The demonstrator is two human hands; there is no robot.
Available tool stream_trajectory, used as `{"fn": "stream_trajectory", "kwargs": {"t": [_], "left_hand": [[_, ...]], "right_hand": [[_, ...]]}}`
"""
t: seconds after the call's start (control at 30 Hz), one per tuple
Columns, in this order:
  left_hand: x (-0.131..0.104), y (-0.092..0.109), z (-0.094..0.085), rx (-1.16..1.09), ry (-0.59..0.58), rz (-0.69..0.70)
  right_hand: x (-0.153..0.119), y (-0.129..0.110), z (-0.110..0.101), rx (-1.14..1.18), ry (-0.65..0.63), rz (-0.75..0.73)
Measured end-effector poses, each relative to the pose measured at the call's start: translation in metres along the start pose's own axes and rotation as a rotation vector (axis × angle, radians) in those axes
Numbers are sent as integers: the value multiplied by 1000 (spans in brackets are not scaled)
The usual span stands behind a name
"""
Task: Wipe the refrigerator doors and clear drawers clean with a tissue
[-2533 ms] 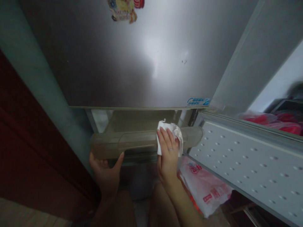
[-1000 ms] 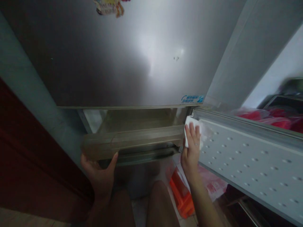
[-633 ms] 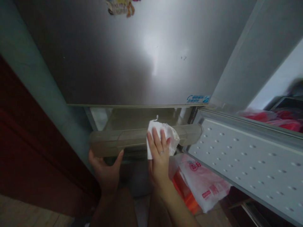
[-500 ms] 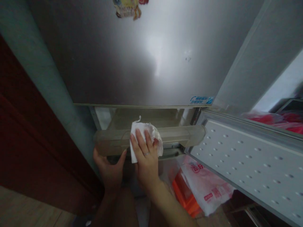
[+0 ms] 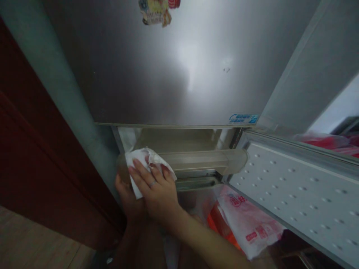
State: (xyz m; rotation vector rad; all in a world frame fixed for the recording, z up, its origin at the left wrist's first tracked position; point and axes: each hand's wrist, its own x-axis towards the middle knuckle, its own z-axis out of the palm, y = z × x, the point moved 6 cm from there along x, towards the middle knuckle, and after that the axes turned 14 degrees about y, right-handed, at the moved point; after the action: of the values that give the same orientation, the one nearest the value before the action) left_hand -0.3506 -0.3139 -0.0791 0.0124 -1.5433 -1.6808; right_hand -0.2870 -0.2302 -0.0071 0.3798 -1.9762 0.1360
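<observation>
A pale translucent freezer drawer point(image 5: 202, 161) is pulled partway out below the upper fridge door. My right hand point(image 5: 161, 192), a ring on one finger, presses a white wiping cloth or paper towel point(image 5: 135, 155) against the left part of the drawer front. Its fingers lie over the sheet, bent a little. At the drawer's left end, my left hand point(image 5: 129, 203) grips from below. The sheet and the right hand cover part of the left hand, including its thumb.
The freezer door point(image 5: 297, 194) hangs open on the right. Below it are a white plastic bag point(image 5: 249, 220) with red print and an orange object point(image 5: 220, 222). The upper fridge door point(image 5: 140, 74) is closed. A dark red wooden panel point(image 5: 42, 157) stands close on the left.
My right hand has slid left along the drawer front with the white sheet, now overlapping my left hand. The left hand stays at the drawer's left end. The view has shifted slightly.
</observation>
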Motion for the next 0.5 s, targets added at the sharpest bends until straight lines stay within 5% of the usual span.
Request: {"fn": "stream_trajectory", "kwargs": {"t": [0.2, 0.37, 0.5], "left_hand": [[2, 11, -3, -50, 68, 5], [3, 11, -3, -43, 61, 14], [3, 7, -4, -39, 61, 19]], "right_hand": [[-37, 72, -41, -92, 67, 171], [-74, 149, -79, -140, 271, 363], [-89, 182, -94, -154, 373, 498]]}}
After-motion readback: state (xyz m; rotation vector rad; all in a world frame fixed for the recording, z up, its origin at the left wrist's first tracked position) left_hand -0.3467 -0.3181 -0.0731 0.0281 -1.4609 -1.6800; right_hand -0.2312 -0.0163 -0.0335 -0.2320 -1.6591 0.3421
